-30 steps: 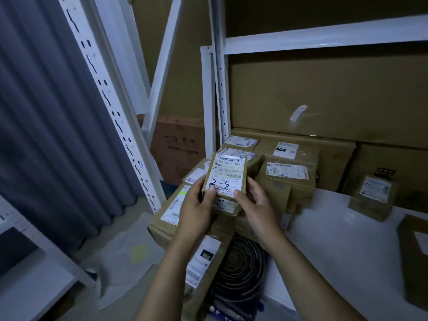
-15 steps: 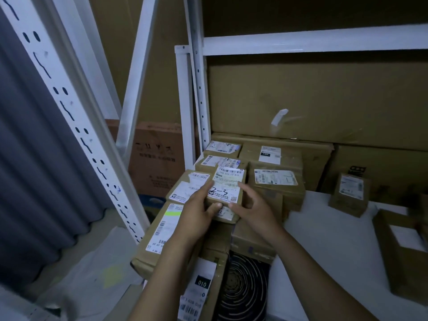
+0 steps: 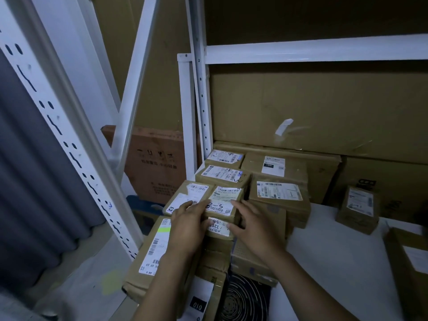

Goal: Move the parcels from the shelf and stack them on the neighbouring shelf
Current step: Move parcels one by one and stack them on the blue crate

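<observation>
The left forearm [image 3: 162,286] and right forearm [image 3: 303,283] reach forward and converge, wrists straight. The left hand [image 3: 187,225] lies palm-down, its fingers [image 3: 196,206] nearly straight and close together, tips touching the left side of a small parcel [image 3: 225,199]. The right hand [image 3: 253,225] mirrors it, fingers extended along the opposite side and thumb pointing inward beneath them against the front face.

Dim, bluish light, murky shadows, wide-angle bending at the edges
</observation>
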